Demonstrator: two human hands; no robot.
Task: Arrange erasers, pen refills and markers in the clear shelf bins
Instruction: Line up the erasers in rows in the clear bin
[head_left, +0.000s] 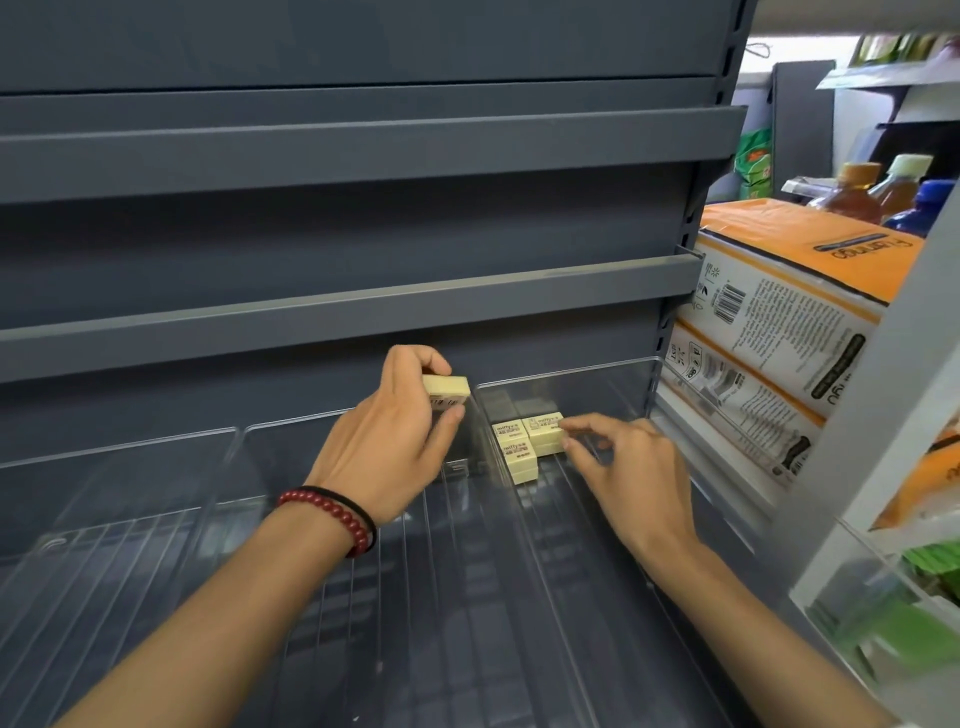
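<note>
- Reaching in over the ribbed floor of the clear plastic shelf bins (363, 597), both forearms are stretching toward the back, the left wrist wearing a red bead bracelet (337, 514).
- The right hand (628, 467) is resting its fingertips (571, 428) against the stacked erasers (527, 441), likely squaring them; the fingers are loosely spread, clasping nothing.
- Those cream, box-shaped erasers in printed sleeves are sitting in the right bin, pushed toward its rear, seemingly to build tidy rows from the back forward.
- The left hand (400, 431) is pinching another eraser (445, 391) between thumb and fingers, holding it above the divider, apparently ready to add.
- Matte grey metal shelves (363, 306) are rising behind.
</note>
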